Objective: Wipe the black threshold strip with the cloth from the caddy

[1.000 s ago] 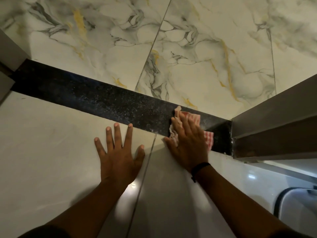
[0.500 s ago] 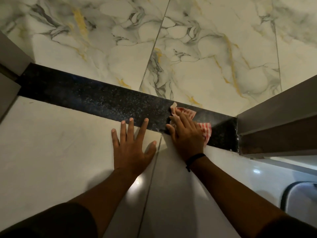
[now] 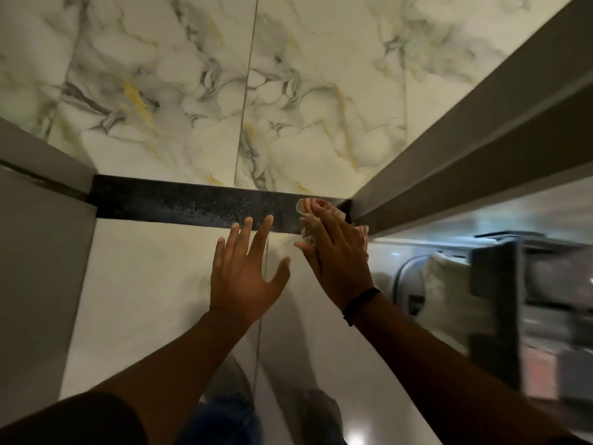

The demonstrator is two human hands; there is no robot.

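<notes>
Threshold strip (image 3: 192, 205): black, speckled; long axis runs left-right across doorway, between marble tiles (image 3: 160, 91) beyond and plain floor (image 3: 144, 300) on near side. Left end meets door frame (image 3: 41, 155); right end butts against grey door edge (image 3: 465, 130). Most of strip left of hands bare. Cloth (image 3: 309, 208), red-check, bunched at strip's right end. R hand (image 3: 337, 261) flat on cloth, fingers extended, pressing not clenching. L hand (image 3: 244, 271) empty, splayed on floor, fingertips touching strip's near edge.
</notes>
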